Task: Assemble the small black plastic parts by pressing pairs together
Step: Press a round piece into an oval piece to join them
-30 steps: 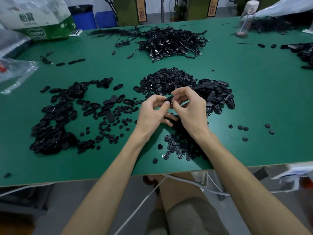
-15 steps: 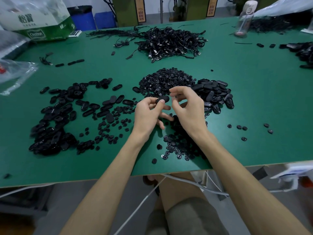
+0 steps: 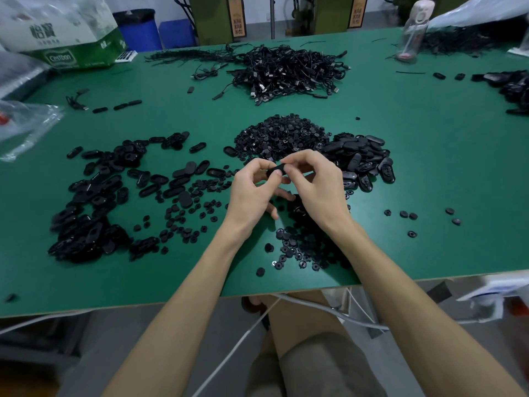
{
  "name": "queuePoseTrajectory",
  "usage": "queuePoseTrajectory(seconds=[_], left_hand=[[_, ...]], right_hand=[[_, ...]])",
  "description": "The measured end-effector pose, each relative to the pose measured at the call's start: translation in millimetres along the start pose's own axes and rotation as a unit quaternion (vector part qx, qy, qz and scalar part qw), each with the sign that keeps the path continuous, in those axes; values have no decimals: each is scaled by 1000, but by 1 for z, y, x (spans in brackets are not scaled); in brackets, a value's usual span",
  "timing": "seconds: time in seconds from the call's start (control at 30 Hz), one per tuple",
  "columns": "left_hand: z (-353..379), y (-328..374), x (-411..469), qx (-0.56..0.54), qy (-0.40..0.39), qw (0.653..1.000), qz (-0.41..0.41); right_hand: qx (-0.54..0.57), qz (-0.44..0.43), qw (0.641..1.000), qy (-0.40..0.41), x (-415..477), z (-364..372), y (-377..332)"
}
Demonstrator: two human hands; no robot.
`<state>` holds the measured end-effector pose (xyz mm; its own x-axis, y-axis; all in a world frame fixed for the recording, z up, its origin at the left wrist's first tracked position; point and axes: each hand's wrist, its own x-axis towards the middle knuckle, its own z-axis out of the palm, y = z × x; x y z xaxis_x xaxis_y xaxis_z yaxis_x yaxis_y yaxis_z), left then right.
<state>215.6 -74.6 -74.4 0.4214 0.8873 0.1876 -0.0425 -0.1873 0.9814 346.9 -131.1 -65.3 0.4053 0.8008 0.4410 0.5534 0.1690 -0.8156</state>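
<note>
Black part (image 3: pixel 276 169) pinched by left hand (image 3: pixel 252 193) and right hand (image 3: pixel 317 184) grips, piles (image 3: pixel 86 213) flanking, table edge (image 3: pixel 429 275) near

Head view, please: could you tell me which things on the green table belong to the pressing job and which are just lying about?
In the job: left hand, right hand, both pinching one black part; round-part pile; oval-shell pile.
Lying about: cable heap, bottle, carton, plastic bag.

At frame centre, left hand (image 3: pixel 252 193) and right hand (image 3: pixel 317 184) pinch one black part (image 3: pixel 276 169) above the green counter (image 3: pixel 429 167), piles around.
</note>
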Motion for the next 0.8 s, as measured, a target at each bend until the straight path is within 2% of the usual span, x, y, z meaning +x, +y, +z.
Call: queuePoseTrajectory(seconds=[0.37, 0.6, 0.8], left_hand=[[2, -3, 1, 34, 31, 999, 14], [4, -4, 3, 116, 52, 991, 43], [0, -2, 2, 73, 53, 995, 43]], right_hand=[[-14, -9, 1000, -26, -2, 1, -4], [-18, -13, 1000, -8, 0, 1, -2], [35, 9, 999, -35, 0, 0, 0]])
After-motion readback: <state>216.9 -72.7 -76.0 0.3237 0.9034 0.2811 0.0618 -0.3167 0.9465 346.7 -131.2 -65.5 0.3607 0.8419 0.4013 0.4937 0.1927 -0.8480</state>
